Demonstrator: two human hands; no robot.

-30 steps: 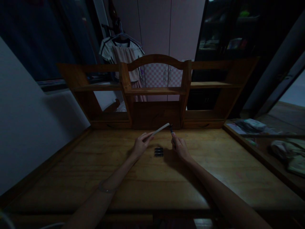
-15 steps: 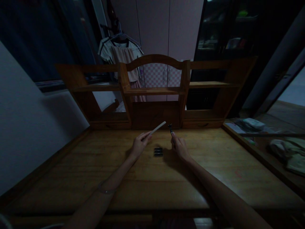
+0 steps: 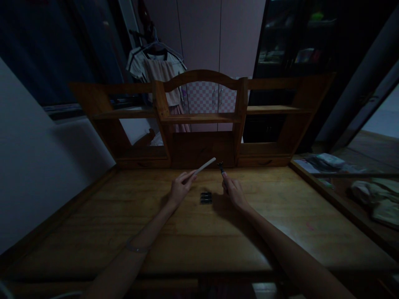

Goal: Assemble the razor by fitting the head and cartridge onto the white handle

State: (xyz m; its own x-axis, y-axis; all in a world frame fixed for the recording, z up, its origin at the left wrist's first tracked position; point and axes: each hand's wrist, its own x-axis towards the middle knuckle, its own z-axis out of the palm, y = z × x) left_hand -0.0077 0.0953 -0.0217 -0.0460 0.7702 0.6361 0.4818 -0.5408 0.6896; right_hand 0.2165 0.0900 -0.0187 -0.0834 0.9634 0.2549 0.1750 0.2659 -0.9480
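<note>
While our left hand [image 3: 178,189] pinches a pale stick [image 3: 204,165] by its near end, tip raised toward the middle, a small dark block [image 3: 205,197] lies on the surface [image 3: 93,216] between both hands. Our right hand [image 3: 233,192] grips a dark little tool [image 3: 221,167], its head lifted near the stick's tip, seemingly to bring them together.

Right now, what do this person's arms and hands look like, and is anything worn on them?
Both forearms are bare, with no sleeves in view. The left wrist carries a thin bracelet. The left hand and right hand wear no gloves; in this dim light rings cannot be made out.
</note>
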